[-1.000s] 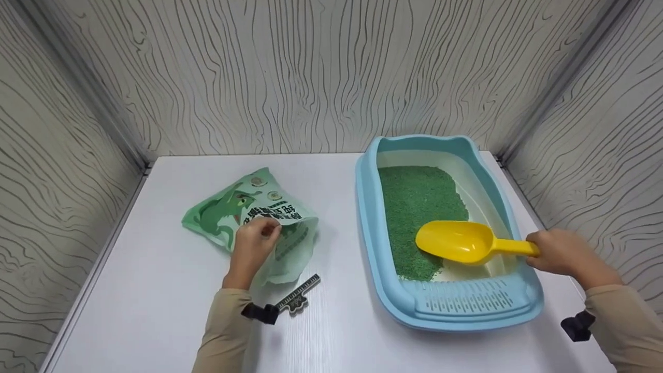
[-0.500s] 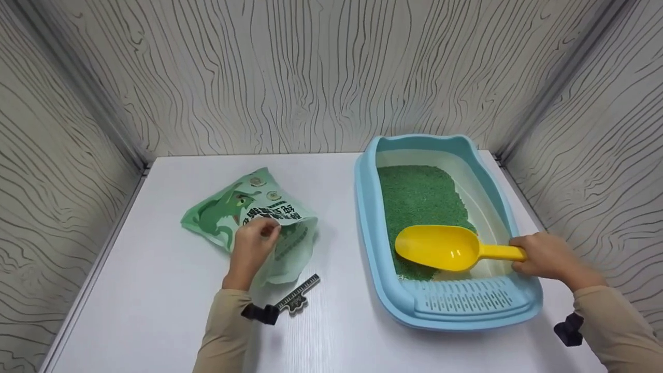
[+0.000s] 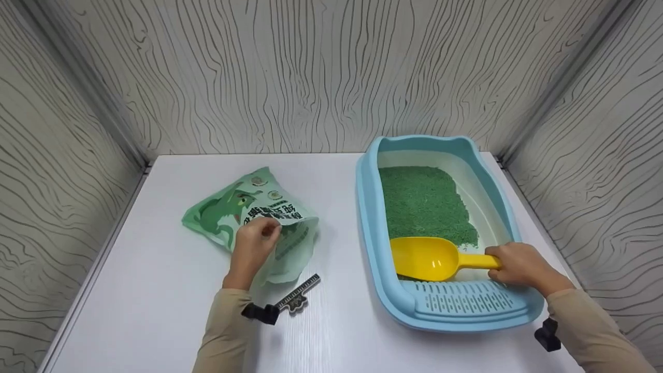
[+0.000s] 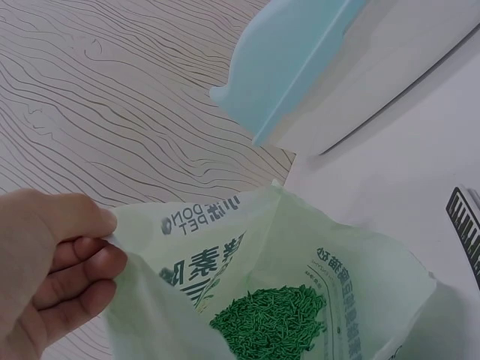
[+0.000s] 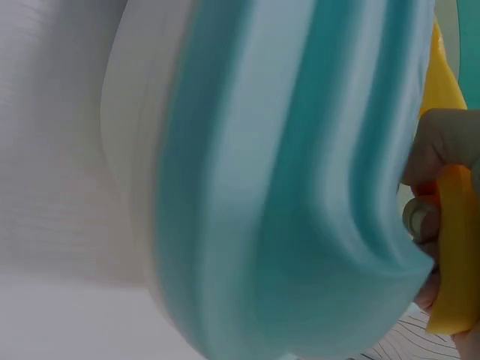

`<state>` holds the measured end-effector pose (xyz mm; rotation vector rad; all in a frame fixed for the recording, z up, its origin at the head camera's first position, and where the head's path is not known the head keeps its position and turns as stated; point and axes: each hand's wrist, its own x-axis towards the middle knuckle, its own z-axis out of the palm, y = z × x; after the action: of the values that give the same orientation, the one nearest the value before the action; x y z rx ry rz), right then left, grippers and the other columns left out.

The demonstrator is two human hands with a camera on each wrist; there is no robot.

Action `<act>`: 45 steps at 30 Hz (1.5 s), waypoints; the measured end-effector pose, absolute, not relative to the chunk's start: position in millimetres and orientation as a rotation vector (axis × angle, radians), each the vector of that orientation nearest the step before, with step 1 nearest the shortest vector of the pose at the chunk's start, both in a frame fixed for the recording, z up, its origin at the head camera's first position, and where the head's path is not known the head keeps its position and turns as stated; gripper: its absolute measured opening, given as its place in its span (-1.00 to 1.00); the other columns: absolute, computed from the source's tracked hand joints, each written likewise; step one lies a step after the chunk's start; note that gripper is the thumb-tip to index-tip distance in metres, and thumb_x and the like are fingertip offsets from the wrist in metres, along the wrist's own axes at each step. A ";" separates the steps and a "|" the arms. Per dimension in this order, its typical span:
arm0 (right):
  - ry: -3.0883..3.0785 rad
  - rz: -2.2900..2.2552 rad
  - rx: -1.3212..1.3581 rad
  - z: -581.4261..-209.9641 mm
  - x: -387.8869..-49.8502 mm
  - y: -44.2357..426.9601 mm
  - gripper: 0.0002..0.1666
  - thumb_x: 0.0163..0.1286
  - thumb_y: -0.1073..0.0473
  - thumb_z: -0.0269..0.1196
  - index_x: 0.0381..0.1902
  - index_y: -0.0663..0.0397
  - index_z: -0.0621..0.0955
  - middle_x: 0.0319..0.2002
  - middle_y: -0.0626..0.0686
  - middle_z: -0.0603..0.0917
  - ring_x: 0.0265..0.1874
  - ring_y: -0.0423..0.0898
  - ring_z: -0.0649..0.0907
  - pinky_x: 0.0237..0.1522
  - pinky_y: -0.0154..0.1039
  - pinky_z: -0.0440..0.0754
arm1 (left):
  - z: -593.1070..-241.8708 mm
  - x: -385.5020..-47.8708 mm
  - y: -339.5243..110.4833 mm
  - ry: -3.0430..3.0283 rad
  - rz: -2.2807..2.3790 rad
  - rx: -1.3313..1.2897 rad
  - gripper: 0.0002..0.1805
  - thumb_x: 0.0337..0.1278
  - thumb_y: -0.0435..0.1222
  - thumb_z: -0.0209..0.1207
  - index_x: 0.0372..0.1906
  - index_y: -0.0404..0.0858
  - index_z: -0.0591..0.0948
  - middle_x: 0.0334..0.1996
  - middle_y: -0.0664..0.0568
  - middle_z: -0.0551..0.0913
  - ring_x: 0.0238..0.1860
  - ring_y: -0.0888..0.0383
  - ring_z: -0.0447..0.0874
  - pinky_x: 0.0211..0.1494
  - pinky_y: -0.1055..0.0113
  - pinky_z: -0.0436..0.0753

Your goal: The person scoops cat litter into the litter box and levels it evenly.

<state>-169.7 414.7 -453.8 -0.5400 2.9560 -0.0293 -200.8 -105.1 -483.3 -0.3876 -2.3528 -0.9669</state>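
My right hand (image 3: 523, 264) grips the handle of a yellow scoop (image 3: 427, 256), whose bowl sits low inside a blue litter box (image 3: 369, 228) at its near left corner. Green pellet litter (image 3: 424, 202) covers the left and far part of the box floor. With thumb and fingers, my left hand (image 3: 254, 248) pinches the rim of a pale green litter bag (image 3: 228, 204) lying on its side. The bag's mouth gapes toward the box, and in the left wrist view green pellets (image 4: 274, 322) show inside. From the right wrist, the box wall (image 5: 300, 187) hides most of the scoop (image 5: 457, 255).
A dark ruler-like bag clip (image 3: 298, 295) lies on the white table (image 3: 331, 331) beside the left wrist, between bag and box. Wood-patterned panels (image 3: 311, 77) rise behind and at both sides. The box stands close to the right panel.
My right hand has moved left and nearer with the scoop, bringing its bowl down into the near left corner of the box. The left hand and bag have stayed in place.
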 end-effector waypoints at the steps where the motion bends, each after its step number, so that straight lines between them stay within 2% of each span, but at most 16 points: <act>1: 2.953 -0.022 -0.538 -453.2 -170.0 414.5 -0.87 0.00 0.13 0.29 -0.52 -0.08 0.52 -0.66 -0.16 0.42 -0.62 -0.21 0.31 -0.53 -0.37 0.21 | -483.4 -200.9 -105.1 -2.353 -0.969 -0.387 -0.95 -0.02 -0.50 0.29 -0.45 -0.32 0.66 -0.48 -0.08 0.73 -0.47 0.12 0.68 -0.37 0.33 0.69; 12: 2.984 -0.033 -0.455 -442.0 -162.1 428.9 -0.89 0.01 0.15 0.28 -0.50 -0.03 0.54 -0.65 -0.14 0.43 -0.62 -0.20 0.32 -0.54 -0.36 0.23 | -483.8 -200.4 -106.5 -2.355 -0.987 -0.390 -0.96 -0.04 -0.51 0.29 -0.43 -0.35 0.67 -0.46 -0.10 0.73 -0.47 0.10 0.69 -0.36 0.33 0.71; 19: 2.992 -0.106 -0.366 -424.7 -150.2 431.0 -0.86 0.04 0.23 0.27 -0.45 0.22 0.58 -0.64 -0.05 0.47 -0.62 -0.16 0.37 -0.57 -0.33 0.30 | -482.9 -199.4 -107.5 -2.368 -0.955 -0.379 -0.96 0.00 -0.49 0.29 -0.43 -0.32 0.66 -0.46 -0.08 0.73 -0.47 0.11 0.69 -0.37 0.31 0.70; 23: 2.967 -0.233 -0.217 -423.8 -142.8 425.5 -0.80 0.13 0.24 0.23 -0.41 0.34 0.55 -0.63 0.02 0.49 -0.62 -0.12 0.41 -0.57 -0.30 0.38 | -483.6 -198.4 -107.6 -2.371 -0.950 -0.373 -0.96 0.01 -0.47 0.29 -0.44 -0.32 0.65 -0.47 -0.08 0.73 -0.47 0.11 0.70 -0.38 0.31 0.70; 27: 2.882 -0.380 0.019 -422.4 -135.3 413.0 -0.69 0.26 0.18 0.17 -0.32 0.43 0.50 -0.57 0.08 0.48 -0.56 -0.08 0.44 -0.51 -0.28 0.42 | -484.1 -200.0 -106.4 -2.361 -0.966 -0.384 -0.95 -0.03 -0.50 0.30 -0.44 -0.33 0.66 -0.47 -0.09 0.73 -0.48 0.11 0.69 -0.38 0.32 0.70; 30: 2.837 -0.457 0.160 -418.2 -130.3 401.4 -0.61 0.35 0.12 0.09 -0.30 0.48 0.45 -0.57 0.11 0.44 -0.58 -0.06 0.45 -0.55 -0.28 0.44 | -484.1 -201.2 -106.0 -2.355 -0.971 -0.389 -0.94 -0.05 -0.51 0.30 -0.45 -0.33 0.66 -0.48 -0.09 0.73 -0.48 0.10 0.69 -0.38 0.32 0.70; 35: 2.788 -0.481 0.253 -404.9 -126.1 385.7 -0.64 0.34 0.15 -0.03 -0.36 0.47 0.41 -0.63 0.06 0.37 -0.67 -0.11 0.42 -0.66 -0.37 0.43 | -483.9 -201.1 -106.4 -2.362 -0.979 -0.391 -0.96 -0.03 -0.49 0.29 -0.42 -0.35 0.66 -0.46 -0.10 0.73 -0.47 0.10 0.69 -0.37 0.32 0.70; 45: 2.761 -0.368 0.200 -382.6 -128.9 374.9 -0.68 0.26 0.23 -0.06 -0.39 0.48 0.45 -0.66 0.03 0.35 -0.72 -0.14 0.38 -0.67 -0.41 0.38 | -485.3 -201.6 -107.1 -2.347 -0.983 -0.419 -0.96 0.03 -0.46 0.27 -0.43 -0.39 0.65 -0.46 -0.12 0.73 -0.47 0.08 0.70 -0.36 0.33 0.71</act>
<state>-128.9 374.9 -382.6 0.2004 2.7615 -0.3682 -201.6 -107.1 -485.3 -0.4192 -2.3472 -0.9832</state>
